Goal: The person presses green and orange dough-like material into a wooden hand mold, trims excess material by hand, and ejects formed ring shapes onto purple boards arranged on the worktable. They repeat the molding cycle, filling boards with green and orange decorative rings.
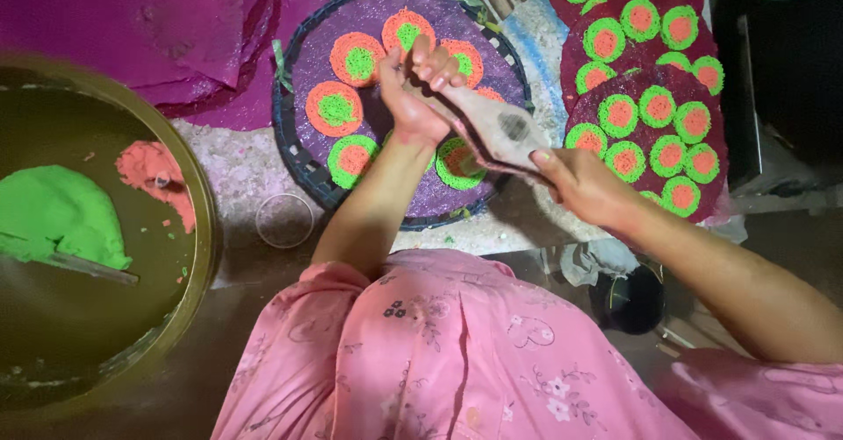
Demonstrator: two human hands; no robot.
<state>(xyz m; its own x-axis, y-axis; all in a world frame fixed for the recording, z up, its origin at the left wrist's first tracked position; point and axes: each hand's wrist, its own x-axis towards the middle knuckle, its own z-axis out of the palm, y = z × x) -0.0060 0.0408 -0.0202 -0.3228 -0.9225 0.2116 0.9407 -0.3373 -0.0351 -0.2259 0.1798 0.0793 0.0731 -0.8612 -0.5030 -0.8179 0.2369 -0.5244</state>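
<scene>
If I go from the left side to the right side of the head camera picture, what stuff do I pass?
Green dough in the big round pan → clear ring → purple tray of orange-and-green discs → left hand → cloth piping bag → right hand → stacked purple sheets with discs.

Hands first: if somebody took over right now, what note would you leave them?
Left hand: raised over the tray, pinching the top of the cloth bag.
Right hand: gripping the bag's lower end.
Tray: purple sheet carrying seven orange-and-green discs.
Right of it: stacked purple sheets already covered with discs.
Left: big pan with green dough and orange dough.
Left to do: the tray's sheet has bare room near the middle.
</scene>
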